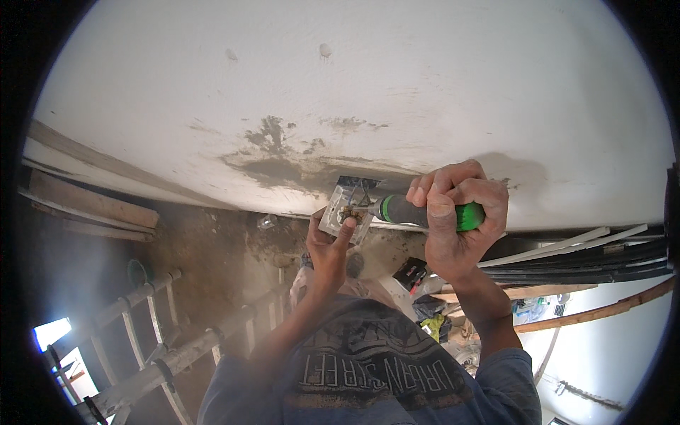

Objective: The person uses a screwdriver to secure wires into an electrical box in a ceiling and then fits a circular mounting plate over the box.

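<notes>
Screwdriver [405, 212] with a green and dark handle lies across the middle of the head view, its tip pointing left into a pale wall plate [331, 221]. The right hand [464, 216] is closed firmly around the handle's right end. The left hand [330, 248] grips the near edge of the plate between thumb and fingers, partly curled. The plate is tilted out from the white wall [397, 85], just on the near side of a dark wall box [348, 181], with thin wires [362, 191] running between the two.

The step in hand looks like working a screw among the brass-coloured parts in the plate's middle; whether it is being tightened or loosened cannot be told. The next move seems to call for a steady plate, the tip well seated and the shaft in line with the screw, without tugging the wires.

As for writing, the dark blue shirt [382, 407] carries large outlined lettering across the front, upside down from this viewpoint and partly smudged. A black and red box [409, 273] on the floor, right of the legs, bears a small pale mark too tiny to read. No label is legible on the screwdriver or plate.
</notes>
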Tool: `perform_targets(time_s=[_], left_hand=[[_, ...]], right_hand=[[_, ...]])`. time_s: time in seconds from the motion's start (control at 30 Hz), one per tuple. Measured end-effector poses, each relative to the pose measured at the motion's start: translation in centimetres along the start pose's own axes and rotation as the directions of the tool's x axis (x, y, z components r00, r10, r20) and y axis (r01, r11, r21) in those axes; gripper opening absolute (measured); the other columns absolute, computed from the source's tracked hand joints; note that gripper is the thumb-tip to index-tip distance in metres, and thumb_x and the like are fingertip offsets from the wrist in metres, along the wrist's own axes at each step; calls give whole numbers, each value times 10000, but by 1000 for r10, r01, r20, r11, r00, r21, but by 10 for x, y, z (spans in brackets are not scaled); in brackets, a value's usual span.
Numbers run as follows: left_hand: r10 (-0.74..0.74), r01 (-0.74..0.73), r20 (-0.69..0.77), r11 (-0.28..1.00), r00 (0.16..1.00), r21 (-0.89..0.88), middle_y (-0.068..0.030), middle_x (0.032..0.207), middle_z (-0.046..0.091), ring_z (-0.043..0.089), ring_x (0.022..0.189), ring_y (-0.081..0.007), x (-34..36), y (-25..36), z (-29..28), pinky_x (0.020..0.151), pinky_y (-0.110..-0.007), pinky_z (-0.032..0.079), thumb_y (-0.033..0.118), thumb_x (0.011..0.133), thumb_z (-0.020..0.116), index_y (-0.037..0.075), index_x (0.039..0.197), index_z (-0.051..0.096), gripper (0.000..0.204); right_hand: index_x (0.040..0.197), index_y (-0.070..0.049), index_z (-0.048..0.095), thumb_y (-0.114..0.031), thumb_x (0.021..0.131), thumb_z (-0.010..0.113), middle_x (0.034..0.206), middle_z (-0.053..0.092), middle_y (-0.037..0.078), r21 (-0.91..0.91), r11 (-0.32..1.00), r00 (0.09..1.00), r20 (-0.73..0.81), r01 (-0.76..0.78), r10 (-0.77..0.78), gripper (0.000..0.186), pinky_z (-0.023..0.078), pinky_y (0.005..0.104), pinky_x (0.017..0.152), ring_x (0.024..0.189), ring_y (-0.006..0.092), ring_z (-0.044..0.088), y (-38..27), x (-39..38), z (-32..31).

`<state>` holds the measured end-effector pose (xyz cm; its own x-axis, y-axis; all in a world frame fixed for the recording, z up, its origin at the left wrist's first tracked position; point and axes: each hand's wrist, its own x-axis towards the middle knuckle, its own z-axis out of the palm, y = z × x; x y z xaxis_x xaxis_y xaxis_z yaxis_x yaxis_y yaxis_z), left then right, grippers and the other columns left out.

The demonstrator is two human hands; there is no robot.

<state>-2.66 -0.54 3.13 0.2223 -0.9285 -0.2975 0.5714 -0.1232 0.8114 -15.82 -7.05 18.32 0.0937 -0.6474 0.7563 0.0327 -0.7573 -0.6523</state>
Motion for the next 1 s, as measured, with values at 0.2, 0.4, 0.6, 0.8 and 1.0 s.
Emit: perform_targets(time_s=[0.2,0.4,0.6,0.8,1.0], left_hand=[[7,-7,13,1000,1000,-30,-107,1131,635,615,1002,-147,1,-2,-1,851,-286,510,188,898,767,-18,1280,483,518],[-1,1,4,1000,1000,-25,-120,1133,632,606,1019,-151,1,-2,-2,877,-294,496,186,896,769,-25,1276,484,519],[-5,7,33,999,999,-39,-124,1133,636,609,1019,-154,2,4,-2,867,-297,505,186,897,770,-27,1272,484,518],[48,-49,57,999,997,23,-119,1132,633,620,994,-158,2,8,-3,801,-288,526,171,904,755,-13,1280,479,502],[56,-60,84,997,995,40,-118,1128,637,607,1017,-151,2,9,-3,850,-290,503,143,913,741,-14,1278,481,475]], right_hand=[[981,-6,491,65,878,671,905,568,150,-16,1000,999,-39,2,-3,219,574,295,695,765,139,601,2,-2,3],[1014,-12,512,46,869,681,962,560,149,-119,991,997,47,-58,64,230,552,291,715,824,164,612,-6,5,-2],[1098,-60,552,-67,828,760,990,542,111,-511,859,846,471,30,251,341,548,354,759,876,223,626,-39,40,-27],[1169,-110,604,-177,789,811,1048,541,112,-699,672,443,697,244,564,438,543,371,735,860,215,632,-67,84,-19],[1229,-129,614,-330,868,731,1038,538,118,-721,595,386,693,357,609,430,538,315,643,750,195,619,-72,95,-16]])
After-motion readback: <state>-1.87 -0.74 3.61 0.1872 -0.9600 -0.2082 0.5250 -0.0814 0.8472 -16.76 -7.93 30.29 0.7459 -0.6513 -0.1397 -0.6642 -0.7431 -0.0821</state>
